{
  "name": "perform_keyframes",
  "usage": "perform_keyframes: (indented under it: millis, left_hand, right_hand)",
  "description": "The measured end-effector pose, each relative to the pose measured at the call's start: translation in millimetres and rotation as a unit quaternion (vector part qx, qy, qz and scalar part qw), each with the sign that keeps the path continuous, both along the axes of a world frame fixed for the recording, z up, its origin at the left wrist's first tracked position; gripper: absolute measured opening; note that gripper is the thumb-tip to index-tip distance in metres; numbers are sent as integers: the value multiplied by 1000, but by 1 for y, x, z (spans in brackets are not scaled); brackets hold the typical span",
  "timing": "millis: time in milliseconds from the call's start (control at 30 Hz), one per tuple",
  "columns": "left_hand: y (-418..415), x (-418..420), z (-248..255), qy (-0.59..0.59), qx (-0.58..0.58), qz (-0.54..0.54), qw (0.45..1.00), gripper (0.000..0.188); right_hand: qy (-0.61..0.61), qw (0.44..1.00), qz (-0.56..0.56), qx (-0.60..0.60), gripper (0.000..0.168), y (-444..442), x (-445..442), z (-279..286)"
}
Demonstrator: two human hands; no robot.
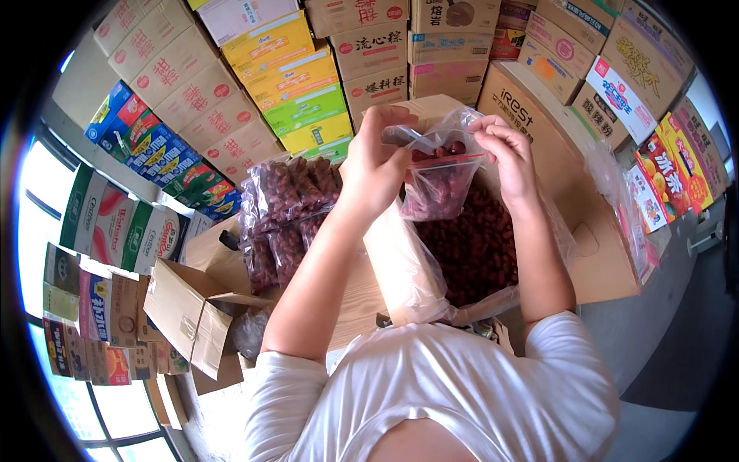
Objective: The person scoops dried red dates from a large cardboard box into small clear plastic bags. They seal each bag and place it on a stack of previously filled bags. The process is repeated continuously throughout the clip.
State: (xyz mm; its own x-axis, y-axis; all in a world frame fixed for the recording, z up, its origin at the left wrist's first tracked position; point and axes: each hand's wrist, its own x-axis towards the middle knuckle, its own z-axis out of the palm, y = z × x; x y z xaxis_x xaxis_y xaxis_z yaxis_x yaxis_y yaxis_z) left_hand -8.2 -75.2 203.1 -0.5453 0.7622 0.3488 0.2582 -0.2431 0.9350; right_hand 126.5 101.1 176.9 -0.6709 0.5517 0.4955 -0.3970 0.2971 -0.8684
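Observation:
Between my hands hangs a clear zip bag (436, 193) with a red strip near its mouth and dark red dried fruit, probably jujubes, inside. My left hand (378, 153) grips its left side, thumb against the plastic. With thumb and fingertips, my right hand (508, 153) pinches the upper right edge. The bag's mouth looks parted, and some fruit (447, 151) shows above the red strip. Beneath the bag stands a carton lined with clear plastic (413, 271), holding a mass of loose dark red fruit (473, 254). The carton's far side is partly hidden by the bag and hands.
Filled bags of red fruit (283, 213) are stacked left on a wood-grain table (361, 294). An open cardboard box (190, 312) sits nearer, beside crumpled clear plastic (251, 332). A large carton (554, 167) stands right. Stacked product cartons (372, 52) line the back.

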Motion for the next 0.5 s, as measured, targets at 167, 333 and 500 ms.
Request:
perform_keyframes:
  millis: [167, 333, 500]
  left_hand:
    - [-30, -1, -12, 2, 5, -2, 1000, 50]
    - [-45, -13, -37, -25, -22, -8, 999, 49]
    - [-48, -16, -37, -78, 11, -57, 995, 47]
  right_hand:
    - [-77, 994, 71, -28, 17, -29, -5, -4]
    - [-16, 965, 208, -160, 30, -40, -13, -53]
    - [-86, 957, 278, -20, 113, -44, -15, -95]
